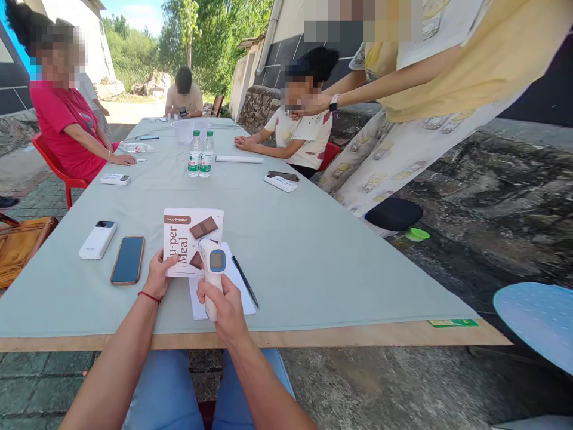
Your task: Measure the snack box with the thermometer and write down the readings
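My left hand point(160, 272) grips the lower left corner of a white box point(179, 216) printed with chocolate pieces and the words "NutriMotion" and "Meal". In my right hand point(226, 304) is a white infrared thermometer point(208, 246) with a blue-framed grey screen facing me. Its head overlaps the right side of the box; whether the two touch, I cannot tell. Beneath them lie white paper sheets point(199, 309) on the cloth. A black pen point(245, 282) rests at the paper's right edge.
On the cloth-covered table point(335, 269) lie a phone point(128, 260) and a white power bank point(98, 240) at left. Two water bottles point(200, 156), a white roll point(239, 159) and a clear basin point(183, 132) stand farther off. Several people sit or stand around it.
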{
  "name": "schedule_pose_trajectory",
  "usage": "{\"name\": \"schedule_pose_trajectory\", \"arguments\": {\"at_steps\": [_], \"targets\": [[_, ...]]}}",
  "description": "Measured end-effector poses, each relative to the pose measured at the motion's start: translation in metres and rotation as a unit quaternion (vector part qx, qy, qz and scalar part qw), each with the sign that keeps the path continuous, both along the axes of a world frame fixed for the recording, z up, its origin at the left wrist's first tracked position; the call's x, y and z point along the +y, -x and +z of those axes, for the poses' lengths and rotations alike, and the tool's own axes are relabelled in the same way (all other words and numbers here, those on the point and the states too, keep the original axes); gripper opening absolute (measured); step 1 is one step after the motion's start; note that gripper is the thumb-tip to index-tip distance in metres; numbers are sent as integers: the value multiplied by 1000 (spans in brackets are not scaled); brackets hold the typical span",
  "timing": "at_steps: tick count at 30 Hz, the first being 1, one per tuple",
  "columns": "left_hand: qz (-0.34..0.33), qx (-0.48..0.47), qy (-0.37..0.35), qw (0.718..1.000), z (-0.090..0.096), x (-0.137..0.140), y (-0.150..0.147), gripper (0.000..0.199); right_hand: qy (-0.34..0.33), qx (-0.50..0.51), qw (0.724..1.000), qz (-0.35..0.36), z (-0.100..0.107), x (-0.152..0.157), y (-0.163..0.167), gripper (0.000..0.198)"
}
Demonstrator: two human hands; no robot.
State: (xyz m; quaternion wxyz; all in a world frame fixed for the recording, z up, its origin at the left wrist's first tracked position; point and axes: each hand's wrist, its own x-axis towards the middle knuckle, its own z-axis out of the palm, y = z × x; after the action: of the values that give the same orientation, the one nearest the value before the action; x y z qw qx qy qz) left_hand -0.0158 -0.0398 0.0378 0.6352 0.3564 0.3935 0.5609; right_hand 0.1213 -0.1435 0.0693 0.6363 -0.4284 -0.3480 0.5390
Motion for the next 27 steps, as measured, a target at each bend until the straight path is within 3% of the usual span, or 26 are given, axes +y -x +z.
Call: {"name": "schedule_pose_trajectory", "arguments": {"at_steps": [7,14,27], "targets": [[21,-10,0,1000,-5,4,2,62,48,-32,998,-12,-11,-4,0,27],[22,-22,1,1000,-3,2,0,62,57,-73,995,-23,-1,2,6,26],[27,-11,2,1000,-4,1,2,59,70,-53,996,-18,1,7,16,27]]}}
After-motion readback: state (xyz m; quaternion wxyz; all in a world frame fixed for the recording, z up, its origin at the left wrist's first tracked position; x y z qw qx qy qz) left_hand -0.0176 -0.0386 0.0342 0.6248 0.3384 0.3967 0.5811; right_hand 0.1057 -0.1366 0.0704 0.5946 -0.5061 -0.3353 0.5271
